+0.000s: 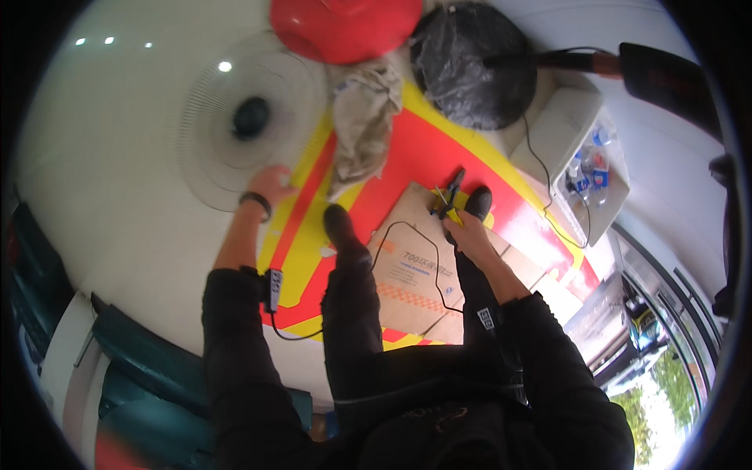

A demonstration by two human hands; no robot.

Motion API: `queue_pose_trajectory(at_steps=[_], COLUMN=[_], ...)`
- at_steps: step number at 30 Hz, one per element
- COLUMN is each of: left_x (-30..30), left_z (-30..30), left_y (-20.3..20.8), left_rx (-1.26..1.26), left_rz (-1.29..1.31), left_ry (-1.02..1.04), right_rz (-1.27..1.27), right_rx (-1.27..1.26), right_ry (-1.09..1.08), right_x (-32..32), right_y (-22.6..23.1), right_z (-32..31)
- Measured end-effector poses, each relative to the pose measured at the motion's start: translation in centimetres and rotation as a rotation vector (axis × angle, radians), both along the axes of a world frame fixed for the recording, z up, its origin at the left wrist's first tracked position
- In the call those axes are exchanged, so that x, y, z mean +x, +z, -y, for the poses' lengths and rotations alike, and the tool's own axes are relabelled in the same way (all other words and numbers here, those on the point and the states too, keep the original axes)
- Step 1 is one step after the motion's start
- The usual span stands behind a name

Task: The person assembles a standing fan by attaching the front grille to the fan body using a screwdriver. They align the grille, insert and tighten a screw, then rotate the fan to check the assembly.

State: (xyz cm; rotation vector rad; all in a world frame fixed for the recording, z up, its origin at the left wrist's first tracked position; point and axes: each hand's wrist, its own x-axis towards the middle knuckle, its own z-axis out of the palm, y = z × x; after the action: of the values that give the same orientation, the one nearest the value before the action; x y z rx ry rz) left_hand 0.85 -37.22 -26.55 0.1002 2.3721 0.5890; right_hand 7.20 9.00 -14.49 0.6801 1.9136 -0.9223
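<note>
My left hand (270,186) reaches to the near edge of a round fan guard (210,182), its thumb held apart from the fingers. The guard is thin wire with a black hub (251,117) in its middle, somewhat blurred. My right hand (468,233) is closed around a yellow-handled tool (453,214) over the cardboard, near my right shoe. I cannot make out the tool's exact kind. Dark tool-like pieces (439,205) show beside it, partly overlapped. A crumpled grey-beige cloth (364,125) lies right of the fan guard.
Flattened cardboard (411,270) covers part of the red and yellow floor (423,145). Farther off are a red round object (345,27) and a round base in black plastic (470,70) with a pole. A white bin (560,129) holds plastic bottles. Dark green seats (145,348) stand left.
</note>
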Motion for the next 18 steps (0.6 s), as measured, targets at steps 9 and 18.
queue_pose_trajectory(at_steps=[9, 18], left_x=[4.3, 6.7], left_z=[2.1, -14.9], left_y=[14.6, -3.2], left_rx=[-0.124, -0.184], left_rz=[0.111, 0.331], left_ry=[0.214, 0.317], right_rz=[-0.229, -0.038], right_rx=[-0.092, 0.063], right_ry=[0.212, 0.223], right_x=[0.8, 4.4], right_y=[14.4, 6.7], right_z=[2.4, -2.1])
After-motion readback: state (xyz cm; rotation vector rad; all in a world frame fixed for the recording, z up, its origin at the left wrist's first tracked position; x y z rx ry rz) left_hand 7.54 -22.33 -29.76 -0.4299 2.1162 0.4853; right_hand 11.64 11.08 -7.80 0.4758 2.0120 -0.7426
